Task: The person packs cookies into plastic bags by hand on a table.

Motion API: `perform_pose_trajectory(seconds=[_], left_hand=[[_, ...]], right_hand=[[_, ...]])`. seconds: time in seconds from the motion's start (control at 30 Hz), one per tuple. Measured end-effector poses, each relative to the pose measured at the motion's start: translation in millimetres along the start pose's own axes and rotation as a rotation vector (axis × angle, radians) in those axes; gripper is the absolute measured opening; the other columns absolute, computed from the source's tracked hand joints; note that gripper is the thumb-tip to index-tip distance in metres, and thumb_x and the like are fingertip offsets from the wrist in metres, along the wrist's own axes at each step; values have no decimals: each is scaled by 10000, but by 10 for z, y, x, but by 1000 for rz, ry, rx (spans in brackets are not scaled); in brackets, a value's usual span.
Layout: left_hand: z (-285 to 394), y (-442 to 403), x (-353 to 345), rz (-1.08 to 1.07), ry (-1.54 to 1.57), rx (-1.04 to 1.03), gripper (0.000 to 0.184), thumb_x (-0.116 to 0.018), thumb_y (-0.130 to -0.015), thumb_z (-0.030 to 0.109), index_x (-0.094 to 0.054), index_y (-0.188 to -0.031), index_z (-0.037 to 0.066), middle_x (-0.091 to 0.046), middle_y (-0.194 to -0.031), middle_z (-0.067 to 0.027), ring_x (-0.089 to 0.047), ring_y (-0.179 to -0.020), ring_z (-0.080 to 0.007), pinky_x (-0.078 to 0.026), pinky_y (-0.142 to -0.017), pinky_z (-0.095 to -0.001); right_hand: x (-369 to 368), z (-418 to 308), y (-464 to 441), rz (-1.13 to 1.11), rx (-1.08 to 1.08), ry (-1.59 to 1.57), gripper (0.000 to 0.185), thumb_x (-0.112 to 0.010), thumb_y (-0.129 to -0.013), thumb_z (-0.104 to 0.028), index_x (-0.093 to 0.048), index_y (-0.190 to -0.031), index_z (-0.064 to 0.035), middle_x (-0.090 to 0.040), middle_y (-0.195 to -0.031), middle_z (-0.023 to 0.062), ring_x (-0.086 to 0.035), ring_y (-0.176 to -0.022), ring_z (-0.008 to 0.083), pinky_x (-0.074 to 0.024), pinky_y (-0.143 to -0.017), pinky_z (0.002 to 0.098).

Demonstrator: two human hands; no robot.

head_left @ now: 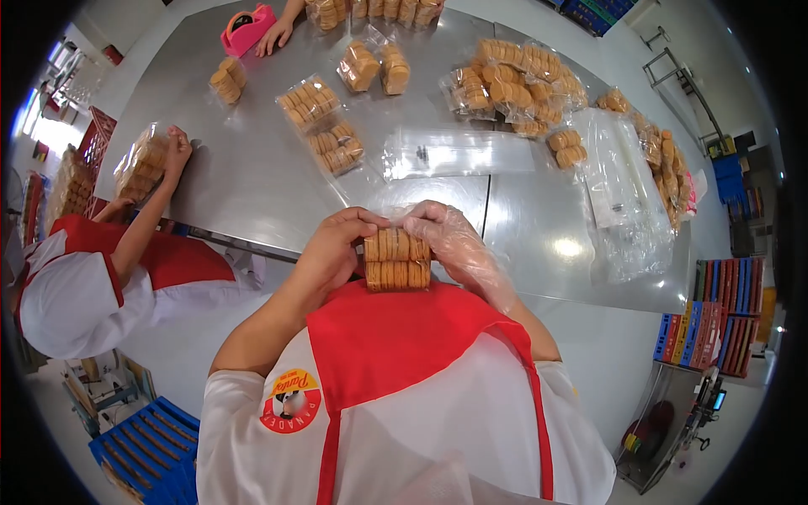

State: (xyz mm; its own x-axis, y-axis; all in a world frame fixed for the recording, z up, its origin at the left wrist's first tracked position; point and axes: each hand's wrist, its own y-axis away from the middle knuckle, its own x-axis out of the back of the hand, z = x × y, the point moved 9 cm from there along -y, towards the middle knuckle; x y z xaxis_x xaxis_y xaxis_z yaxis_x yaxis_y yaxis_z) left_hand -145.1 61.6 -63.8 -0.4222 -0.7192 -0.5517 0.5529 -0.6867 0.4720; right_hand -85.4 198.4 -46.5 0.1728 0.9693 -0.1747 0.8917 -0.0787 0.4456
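Along the near edge of the metal table (252, 181), just before the wearer's red apron (396, 337), a clear pack of round biscuits (398, 261) is being held up, two rows showing through the film, one above the other. Left hand (341, 244), bare, is pinching the top of the wrapper at the pack's upper left, thumb and fingers drawn together. Right hand (450, 240), in a thin clear glove (471, 252), is gripping the wrapper at upper right, fingers likewise narrow. Fingertips are nearly meeting above the biscuits; cannot tell whether they are touching. Beyond the hands, flat clear bags (459, 157) are lying on the metal, throwing back glare. Left of these, two filled packs (337, 147) are lying end to end. Farther right, a heap of filled packs (513, 84) is sitting on the table, a small pack (566, 147) lying just beside it; more empty bags (627, 189) are spreading toward the right edge. At left, a co-worker (76, 290) in white and red is holding another pack (141, 164). At the far edge, a pink tape dispenser (247, 29) is standing beside another person's hand (273, 38).
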Motion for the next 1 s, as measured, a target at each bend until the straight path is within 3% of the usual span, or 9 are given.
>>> perform_pose_trajectory(seconds=[0.23, 0.43, 0.53, 0.67, 0.77, 0.93, 1.0], left_hand=[[-46, 108, -29, -15, -32, 124, 235, -500, -948, 100, -585, -1143, 3, -626, -1079, -140, -658, -987, -258, -582, -806, -435], [-11, 171, -54, -21, -115, 79, 269, -526, -943, 103, -608, -1179, 2, -642, -1102, -151, -657, -1004, -242, -592, -783, -398], [-19, 207, -31, -23, -226, 82, 281, -536, -937, 95, -623, -1186, -2, -655, -1101, -143, -652, -1020, -224, -588, -793, -372], [-10, 258, -54, -61, -323, 68, 303, -559, -929, 93, -632, -1207, -2, -643, -1161, -105, -620, -1090, -194, -541, -884, -332], [103, 405, -242, -300, -349, -151, 310, -588, -919, 84, -638, -1214, 4, -613, -1228, -78, -582, -1149, -180, -482, -961, -313], [47, 272, -63, -270, -520, -313, 294, -610, -914, 61, -643, -1201, 4, -607, -1233, -85, -573, -1159, -186, -462, -987, -320], [58, 182, -3, -211, -411, -260, 288, -606, -914, 59, -634, -1193, -10, -613, -1213, -104, -595, -1127, -190, -483, -963, -314]], right_hand=[[-51, 15, 67, -50, 32, -43, 195, -601, -962, -207, -622, -1051, -34, -638, -978, 72, -607, -858, 140, -533, -709, 329], [-23, 26, 102, -67, 71, 75, 165, -600, -943, -141, -654, -1042, -21, -649, -1026, 74, -607, -945, 164, -526, -841, 350], [-100, -41, 246, -110, 49, -109, 186, -587, -927, -117, -666, -1048, 0, -634, -963, 61, -571, -907, 133, -494, -835, 299], [-86, 28, 292, -125, -38, -190, 209, -587, -920, -86, -666, -1096, -7, -644, -1086, 89, -593, -1006, 164, -509, -889, 329], [-61, 128, 301, -176, -32, -157, 234, -600, -916, -84, -658, -1135, -29, -624, -1232, 106, -593, -1107, 211, -519, -927, 374], [-69, 158, 271, -156, 89, -5, 269, -603, -933, -114, -646, -1182, -23, -620, -1254, 113, -598, -1128, 228, -538, -910, 373], [-48, 135, 274, -91, -29, -152, 276, -615, -941, -146, -645, -1180, -11, -639, -1214, 118, -620, -1085, 220, -551, -876, 365]])
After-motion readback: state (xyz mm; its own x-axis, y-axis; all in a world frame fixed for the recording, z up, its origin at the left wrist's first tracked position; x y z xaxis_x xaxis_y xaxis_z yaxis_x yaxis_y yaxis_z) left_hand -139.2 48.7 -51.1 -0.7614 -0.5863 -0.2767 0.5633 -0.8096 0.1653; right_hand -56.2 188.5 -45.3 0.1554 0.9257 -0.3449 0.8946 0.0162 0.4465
